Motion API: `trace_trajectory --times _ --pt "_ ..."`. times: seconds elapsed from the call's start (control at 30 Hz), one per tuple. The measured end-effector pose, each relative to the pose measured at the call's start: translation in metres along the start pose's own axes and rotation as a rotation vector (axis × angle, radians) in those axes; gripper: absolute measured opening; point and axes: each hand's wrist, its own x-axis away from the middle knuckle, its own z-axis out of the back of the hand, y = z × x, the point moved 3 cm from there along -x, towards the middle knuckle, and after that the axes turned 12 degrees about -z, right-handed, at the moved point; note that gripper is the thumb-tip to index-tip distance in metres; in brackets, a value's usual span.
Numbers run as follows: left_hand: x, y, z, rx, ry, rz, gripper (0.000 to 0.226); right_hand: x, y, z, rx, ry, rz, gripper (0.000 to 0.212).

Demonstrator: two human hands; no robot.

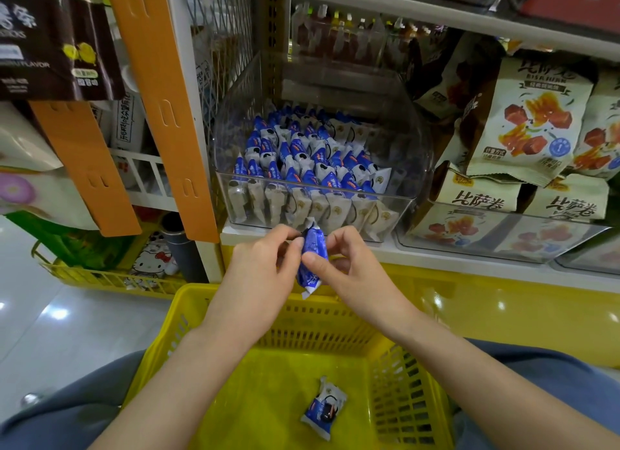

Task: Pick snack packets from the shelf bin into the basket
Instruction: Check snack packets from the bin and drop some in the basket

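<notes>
You pinched the blue packet (313, 255) between your left hand (265, 265) and right hand (349, 265), fingers clamped on its edges, over the basket's (402, 396) 12 o'clock rim, seemingly steadying it to drop near the lone packet (323, 407) at 6 o'clock, short of the stocked bin (231, 130).

Held snack packet (313, 255): glossy crinkled film, blue and white. Shelf bin (322, 194): clear smooth plastic. Basket (302, 328): yellow slotted plastic, slight sheen. Floor (67, 318): polished, reflective tile. Neighbouring bags (523, 120): matt printed film.
</notes>
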Motion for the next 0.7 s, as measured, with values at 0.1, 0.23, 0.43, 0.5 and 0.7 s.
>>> trace_trajectory --times 0.1,0.23,0.43,0.5,0.7 --pt "-0.005 -0.005 0.0 0.046 0.019 0.074 0.017 0.003 -0.001 0.0 0.188 0.084 0.135 0.031" --pt "-0.01 -0.004 -0.002 0.599 -0.018 0.323 0.027 0.006 -0.005 0.006 0.381 0.232 0.319 0.039" --pt "-0.007 0.006 -0.003 0.547 -0.045 0.231 0.018 0.004 -0.007 0.007 0.421 0.276 0.395 0.044" --pt "-0.01 0.005 -0.002 0.477 -0.032 0.236 0.021 0.001 -0.008 0.007 0.339 0.22 0.35 0.045" --pt "-0.019 0.006 0.009 0.608 0.034 0.188 0.013 -0.006 -0.018 0.017 0.027 0.045 0.201 0.025"
